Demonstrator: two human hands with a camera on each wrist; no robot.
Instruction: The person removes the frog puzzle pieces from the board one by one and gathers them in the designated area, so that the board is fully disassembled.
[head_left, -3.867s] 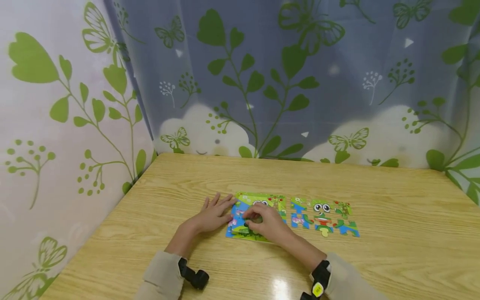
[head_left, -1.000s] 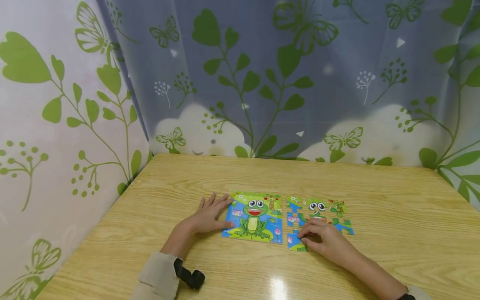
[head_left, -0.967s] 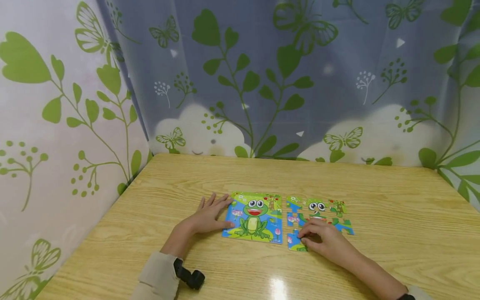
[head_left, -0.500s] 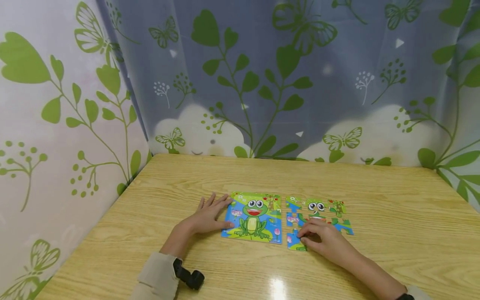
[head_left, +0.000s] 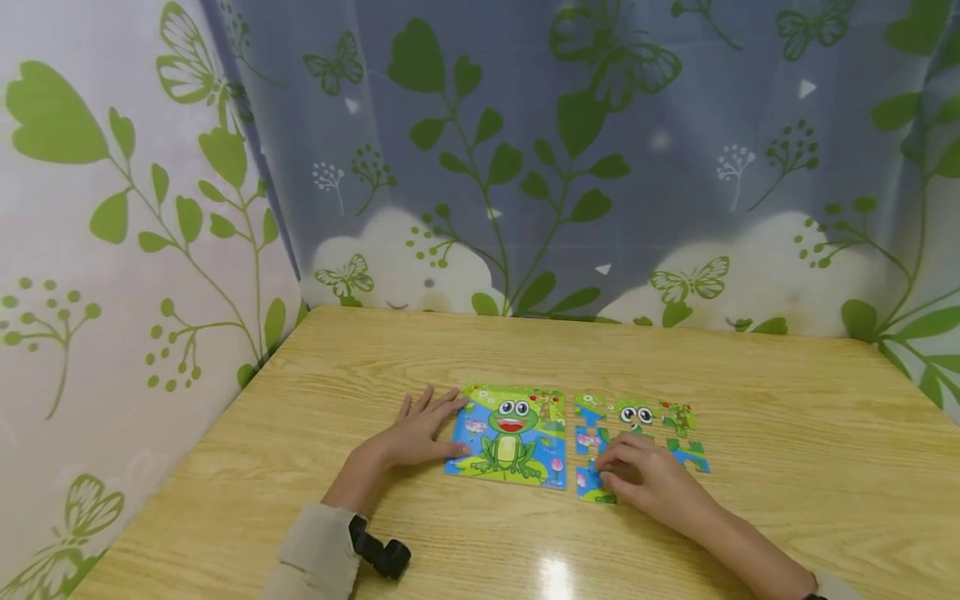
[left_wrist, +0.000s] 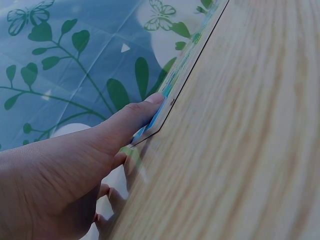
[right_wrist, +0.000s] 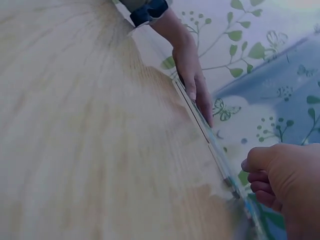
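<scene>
My left hand (head_left: 416, 435) rests at the left edge of a square frog picture board (head_left: 507, 454), fingers straight and spread, the thumb on its lower left part. The left wrist view shows the thumb (left_wrist: 132, 117) lying on the board's edge. To the right lie several frog jigsaw pieces, roughly in rows. At their lower left my right hand (head_left: 651, 475) has curled fingers and pinches the blue-and-green corner piece (head_left: 587, 486), which lies flat. The hand covers the pieces in the middle. In the right wrist view the right hand (right_wrist: 292, 185) shows its fingers curled.
The wooden table (head_left: 420, 350) stretches around the board and pieces. Along the right of the puzzle is a tree piece (head_left: 678, 417), with a blue-and-green piece (head_left: 692, 457) below it. A printed curtain (head_left: 480, 167) hangs behind the table and on the left.
Earlier my right hand held a blue piece over the board; it has moved right to the loose pieces, where the corner piece now lies at lower left. Over the last second the hands have barely moved.
</scene>
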